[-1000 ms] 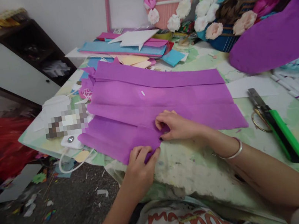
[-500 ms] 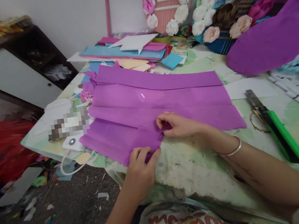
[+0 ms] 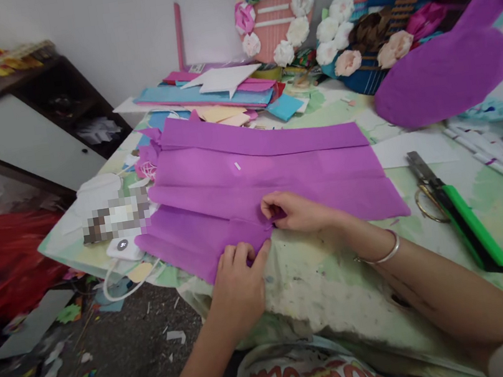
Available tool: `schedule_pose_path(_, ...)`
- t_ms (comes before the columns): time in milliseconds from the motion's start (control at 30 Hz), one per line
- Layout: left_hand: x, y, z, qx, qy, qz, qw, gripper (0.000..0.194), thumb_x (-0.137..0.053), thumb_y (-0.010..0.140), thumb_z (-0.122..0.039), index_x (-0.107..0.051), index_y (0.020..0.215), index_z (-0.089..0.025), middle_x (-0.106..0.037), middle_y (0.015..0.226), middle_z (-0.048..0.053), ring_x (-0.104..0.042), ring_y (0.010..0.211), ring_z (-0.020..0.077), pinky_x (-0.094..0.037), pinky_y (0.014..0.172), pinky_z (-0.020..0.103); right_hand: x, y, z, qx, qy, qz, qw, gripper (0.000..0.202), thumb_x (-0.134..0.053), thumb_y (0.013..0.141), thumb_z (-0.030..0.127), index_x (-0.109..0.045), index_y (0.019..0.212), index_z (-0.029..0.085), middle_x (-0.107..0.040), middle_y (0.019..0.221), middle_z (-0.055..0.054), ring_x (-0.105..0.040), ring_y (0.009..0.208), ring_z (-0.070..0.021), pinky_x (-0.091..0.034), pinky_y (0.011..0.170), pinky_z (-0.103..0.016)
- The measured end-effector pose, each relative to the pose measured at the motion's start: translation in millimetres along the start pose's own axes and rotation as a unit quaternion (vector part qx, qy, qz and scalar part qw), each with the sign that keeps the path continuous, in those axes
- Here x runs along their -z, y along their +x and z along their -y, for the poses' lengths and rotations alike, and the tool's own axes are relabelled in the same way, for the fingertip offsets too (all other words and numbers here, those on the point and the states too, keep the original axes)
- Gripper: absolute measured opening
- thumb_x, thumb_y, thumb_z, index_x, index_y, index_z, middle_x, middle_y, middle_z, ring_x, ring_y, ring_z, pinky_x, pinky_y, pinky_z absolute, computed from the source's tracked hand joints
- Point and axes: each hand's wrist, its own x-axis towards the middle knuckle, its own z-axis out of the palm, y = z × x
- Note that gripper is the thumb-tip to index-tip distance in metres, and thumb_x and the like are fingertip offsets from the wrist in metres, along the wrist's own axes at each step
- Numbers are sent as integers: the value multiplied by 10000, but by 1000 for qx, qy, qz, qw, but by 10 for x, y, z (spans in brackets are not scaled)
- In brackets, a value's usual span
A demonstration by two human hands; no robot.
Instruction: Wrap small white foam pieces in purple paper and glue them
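Observation:
A large purple sheet, creased along its length, lies across the table, with a small white piece on it. My right hand pinches the sheet's near edge, fingers curled together around a small fold. Just left of it, my left hand rests on the sheet's near-left edge, its thumb and fingers bent and slightly apart, pressing the material. A green and black cutter lies to the right beside the brass-coloured scissor handle.
Stacked coloured sheets lie at the back. Flower-decorated pieces lean on the wall, near a purple guitar-like shape. A white device with a cable sits left. Below stands a littered floor.
The view has shifted slightly. Both hands stay at the near edge of the purple sheet, with only slight finger movement.

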Motion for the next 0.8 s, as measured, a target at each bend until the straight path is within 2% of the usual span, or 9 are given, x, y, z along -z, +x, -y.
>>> schedule_pose_path(133,48,89,-50,13,46,19,999,599,-506,724,-96,-487,1316,-185,-499,860,80,-427,795,240,-406,686,378,17,-11,-5,-4,16,14,1000,245,-423,614,14,-460,781,189,-475,735,24,-424,654,-106,-355,606,-227)
schedule_pose_path(233,64,134,-78,21,64,13,998,585,-514,711,-110,-510,1292,-179,-506,860,83,-446,802,249,-395,669,367,5,-6,34,-11,1,10,1000,142,-511,679,87,-483,779,183,-483,721,23,-429,646,-107,-357,602,-227)
schedule_pose_path(333,68,134,-87,22,67,11,997,598,-498,718,-107,-494,1310,-185,-503,864,81,-452,801,247,-395,670,365,-34,12,76,-16,-35,-10,999,128,-586,665,107,-489,710,179,-487,702,22,-424,674,-116,-336,648,-242)
schedule_pose_path(533,57,15,-87,41,45,16,998,559,-481,750,-92,-517,1297,-199,-506,878,76,-454,818,235,-418,706,368,-73,40,97,-24,-84,-22,996,137,-593,651,56,-518,669,170,-510,668,24,-426,680,-120,-290,674,-256)
schedule_pose_path(667,33,-127,-80,29,29,-24,999,458,-469,790,-83,-577,1226,-167,-539,889,95,-474,832,241,-436,710,375,-68,45,86,-21,-94,-19,995,125,-613,661,75,-533,671,170,-523,669,24,-442,679,-119,-282,664,-255)
schedule_pose_path(800,8,-252,-72,-12,38,-91,995,384,-474,810,-83,-600,1168,-139,-586,1116,146,-495,1005,290,-426,817,430,-72,49,74,-21,-96,-20,995,124,-619,658,76,-538,665,170,-521,653,27,-443,664,-117,-277,655,-254)
